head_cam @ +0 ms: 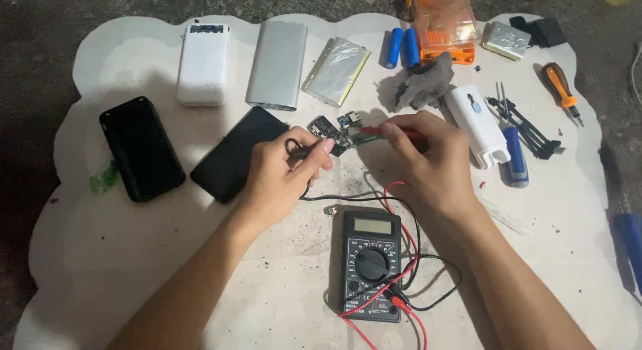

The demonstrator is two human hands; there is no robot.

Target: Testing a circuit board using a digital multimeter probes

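My left hand [284,172] pinches the black probe [309,150], my right hand [431,159] the red probe [374,130]; both tips meet the circuit board [332,130] between them; contact points too small to make out; the meter [372,266] lies nearer me.

— Where are the arms?
— Both bare forearms rise from the bottom edge and converge toward the frame's centre.
— And the hands?
— The left hand [284,169] is curled, fingertips pinched together left of centre. The right hand [428,159] lies palm-down right of centre, fingers pinched and pointing left toward the other.
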